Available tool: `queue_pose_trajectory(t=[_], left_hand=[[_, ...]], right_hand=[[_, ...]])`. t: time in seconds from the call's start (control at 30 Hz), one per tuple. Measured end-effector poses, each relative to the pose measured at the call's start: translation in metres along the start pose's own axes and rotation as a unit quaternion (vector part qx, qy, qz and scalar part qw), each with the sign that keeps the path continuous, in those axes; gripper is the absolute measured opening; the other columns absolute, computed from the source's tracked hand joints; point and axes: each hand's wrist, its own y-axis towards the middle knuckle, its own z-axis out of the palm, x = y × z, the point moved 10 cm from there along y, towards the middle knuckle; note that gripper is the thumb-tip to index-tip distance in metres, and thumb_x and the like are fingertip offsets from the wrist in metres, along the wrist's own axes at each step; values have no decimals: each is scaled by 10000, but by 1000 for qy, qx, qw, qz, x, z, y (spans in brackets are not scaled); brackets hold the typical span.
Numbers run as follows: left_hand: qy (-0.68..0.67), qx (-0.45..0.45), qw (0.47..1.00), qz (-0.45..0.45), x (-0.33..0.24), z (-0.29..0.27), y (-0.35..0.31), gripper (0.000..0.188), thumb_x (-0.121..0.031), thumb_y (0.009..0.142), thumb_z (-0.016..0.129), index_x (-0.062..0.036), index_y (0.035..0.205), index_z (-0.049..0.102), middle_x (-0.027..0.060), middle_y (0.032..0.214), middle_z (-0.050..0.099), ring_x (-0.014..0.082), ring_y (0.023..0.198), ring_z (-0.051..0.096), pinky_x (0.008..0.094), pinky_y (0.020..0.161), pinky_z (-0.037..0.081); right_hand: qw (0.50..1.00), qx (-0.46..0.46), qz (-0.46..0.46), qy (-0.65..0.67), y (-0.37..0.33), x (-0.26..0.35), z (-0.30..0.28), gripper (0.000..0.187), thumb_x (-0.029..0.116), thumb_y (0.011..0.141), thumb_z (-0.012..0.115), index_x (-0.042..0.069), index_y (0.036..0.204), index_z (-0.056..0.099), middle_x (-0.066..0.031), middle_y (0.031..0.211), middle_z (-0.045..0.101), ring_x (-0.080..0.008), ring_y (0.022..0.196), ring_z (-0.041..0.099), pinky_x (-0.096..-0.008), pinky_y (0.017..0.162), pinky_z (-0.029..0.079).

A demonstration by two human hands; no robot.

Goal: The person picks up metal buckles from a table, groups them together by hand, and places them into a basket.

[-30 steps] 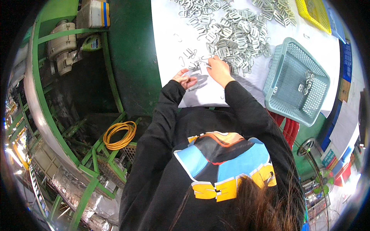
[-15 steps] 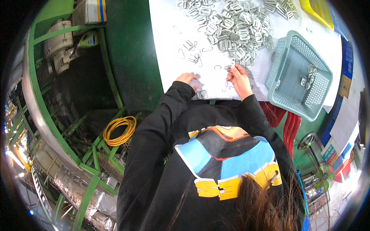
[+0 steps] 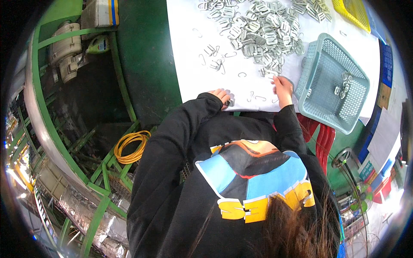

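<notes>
Many flat grey metal buckles (image 3: 269,32) lie in a heap on the white table. At the table's near edge my left hand (image 3: 220,96) has its fingers curled over a single metal buckle (image 3: 230,102). My right hand (image 3: 284,89) is at the near end of the heap, thumb and fingertips pinched together; what lies between them is too small to make out. Thin bent wire hooks (image 3: 260,97) are scattered between the two hands. Further left are a few loose buckles with wire hooks (image 3: 216,65).
A grey-blue perforated basket (image 3: 310,71) stands right of the heap, with a few buckles (image 3: 345,86) inside. Beyond it is a yellow basket (image 3: 352,13). A red plastic chair (image 3: 325,142) is under the table's near edge. Green metal framing (image 3: 100,215) and a coiled yellow hose (image 3: 132,147) are at left.
My left hand has moved right and nearer, onto the buckle at the table edge. My right hand has shifted right, away from the wire hooks, to the heap's near end.
</notes>
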Motion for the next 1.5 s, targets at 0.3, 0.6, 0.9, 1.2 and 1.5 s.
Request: queue_pose_trajectory(t=[0.3, 0.6, 0.9, 1.2, 1.5], left_hand=[[-397, -203, 888, -112, 58, -39, -6, 216, 60, 589, 463, -79, 721, 365, 109, 916, 509, 221, 709, 514, 290, 596, 420], [-832, -363, 377, -184, 127, 18, -75, 322, 53, 628, 396, -143, 882, 360, 143, 761, 528, 216, 554, 489, 308, 430, 403], [-928, -312, 201, -19, 92, -22, -78, 200, -77, 703, 509, -136, 894, 508, 41, 677, 397, 132, 510, 323, 229, 444, 291], [-893, -294, 325, -105, 66, -60, -65, 574, -77, 726, 476, -67, 1243, 228, 206, 1033, 479, 224, 656, 527, 254, 562, 408], [-759, -266, 521, -287, 87, -38, -72, 324, -10, 733, 392, -84, 1002, 229, 228, 848, 537, 183, 465, 522, 238, 364, 384]], right_hand=[[983, -36, -173, -54, 20, -11, -18, 164, 151, 741, 561, -3, 794, 545, -38, 627, 550, -54, 534, 471, -183, 463, 351], [891, 318, -251, -205, -63, 31, 156, 188, 160, 687, 576, -15, 749, 553, -161, 713, 567, -277, 650, 556, -325, 581, 430], [813, 159, -453, -330, -89, 110, 198, 208, 152, 705, 531, 82, 897, 494, -108, 834, 481, -264, 711, 538, -356, 571, 446], [662, 76, -460, -588, -58, 123, 247, 158, 148, 695, 522, 60, 822, 552, -77, 874, 459, -230, 845, 496, -320, 583, 453], [750, 208, -452, -436, -46, 133, 219, 232, 205, 660, 595, 58, 831, 541, -103, 849, 494, -248, 788, 525, -329, 667, 429]])
